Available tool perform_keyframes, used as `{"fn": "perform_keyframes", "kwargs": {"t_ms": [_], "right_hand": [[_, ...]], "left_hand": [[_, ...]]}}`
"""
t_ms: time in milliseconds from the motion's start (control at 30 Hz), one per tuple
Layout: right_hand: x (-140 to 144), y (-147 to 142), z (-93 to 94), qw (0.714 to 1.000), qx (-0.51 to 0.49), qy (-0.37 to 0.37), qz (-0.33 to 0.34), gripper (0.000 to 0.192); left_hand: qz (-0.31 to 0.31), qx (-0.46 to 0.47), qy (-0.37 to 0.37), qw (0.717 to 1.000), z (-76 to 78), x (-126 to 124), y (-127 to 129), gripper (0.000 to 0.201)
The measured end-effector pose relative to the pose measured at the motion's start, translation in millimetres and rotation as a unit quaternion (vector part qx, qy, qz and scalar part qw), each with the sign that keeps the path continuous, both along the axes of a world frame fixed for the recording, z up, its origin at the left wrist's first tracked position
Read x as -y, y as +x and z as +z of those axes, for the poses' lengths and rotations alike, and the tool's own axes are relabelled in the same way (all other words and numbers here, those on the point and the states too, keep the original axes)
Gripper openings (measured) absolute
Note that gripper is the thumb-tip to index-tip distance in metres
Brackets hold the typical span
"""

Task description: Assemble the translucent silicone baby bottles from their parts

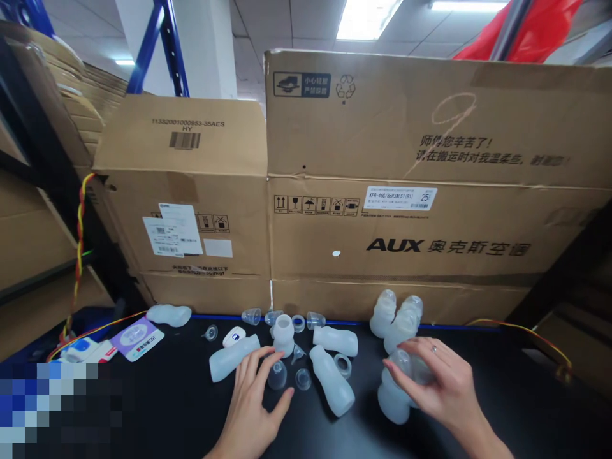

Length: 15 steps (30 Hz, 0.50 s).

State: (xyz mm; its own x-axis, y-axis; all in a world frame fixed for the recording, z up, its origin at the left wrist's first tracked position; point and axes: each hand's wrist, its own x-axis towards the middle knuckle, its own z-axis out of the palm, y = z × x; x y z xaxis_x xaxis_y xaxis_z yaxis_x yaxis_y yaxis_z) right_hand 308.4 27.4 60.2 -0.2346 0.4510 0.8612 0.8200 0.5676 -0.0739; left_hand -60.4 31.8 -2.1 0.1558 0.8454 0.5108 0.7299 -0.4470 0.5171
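My left hand [253,398] lies flat on the black table [167,408] with fingers apart, its fingertips next to a small clear nipple cap [276,376]. My right hand [433,382] is closed around a translucent white baby bottle [394,398] that lies tilted on the table. Around the hands lie more frosted bottles: one on its side at the left [233,357], one [331,380] between the hands, one [335,340] behind it. Two capped bottles [394,319] stand upright behind my right hand. A funnel-shaped white part [284,334] stands among clear caps and a ring [343,365].
Large cardboard boxes [411,210] wall off the table's far edge. Another bottle [169,314] and printed packaging cards [137,338] lie at the far left. A red-yellow twisted cable [79,242] hangs at the left, and blue shelf posts [167,44] rise behind.
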Motion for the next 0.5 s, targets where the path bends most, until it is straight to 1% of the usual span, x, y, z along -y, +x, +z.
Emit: {"fn": "perform_keyframes", "kwargs": {"t_ms": [100, 200, 267, 333, 367, 400, 433, 467, 500], "right_hand": [[-0.6, -4.7, 1.1, 1.0, -0.015, -0.004, 0.002, 0.024], [3.0, -12.0, 6.1, 0.997, -0.077, -0.008, -0.008, 0.021], [9.1, -19.8, 11.1, 0.989, -0.14, -0.042, 0.013, 0.018], [16.7, -32.9, 13.6, 0.969, -0.213, -0.103, 0.068, 0.016], [20.5, -42.0, 12.6, 0.952, -0.254, -0.135, 0.105, 0.016], [24.1, -52.9, 9.9, 0.928, -0.298, -0.17, 0.143, 0.018], [27.5, -65.2, 5.4, 0.9, -0.343, -0.2, 0.178, 0.022], [30.7, -78.4, -0.6, 0.87, -0.388, -0.224, 0.206, 0.027], [33.6, -91.9, -7.6, 0.837, -0.425, -0.26, 0.227, 0.031]], "left_hand": [[0.001, 0.005, 0.001, 1.0, 1.3, -0.5, 0.0, 0.043], [-0.014, 0.029, 0.02, 0.999, 4.9, 2.6, -0.2, 0.04], [-0.068, 0.06, 0.028, 0.995, 7.8, 8.4, 2.6, 0.038], [-0.157, 0.122, -0.005, 0.98, 10.1, 16.6, 10.1, 0.036], [-0.207, 0.167, -0.044, 0.963, 10.9, 21.1, 15.7, 0.038], [-0.256, 0.219, -0.1, 0.936, 11.6, 25.7, 22.2, 0.045], [-0.296, 0.275, -0.169, 0.899, 12.1, 30.3, 29.0, 0.052], [-0.328, 0.331, -0.247, 0.85, 12.8, 34.8, 35.7, 0.058], [-0.353, 0.377, -0.321, 0.793, 13.7, 39.3, 41.6, 0.06]]}}
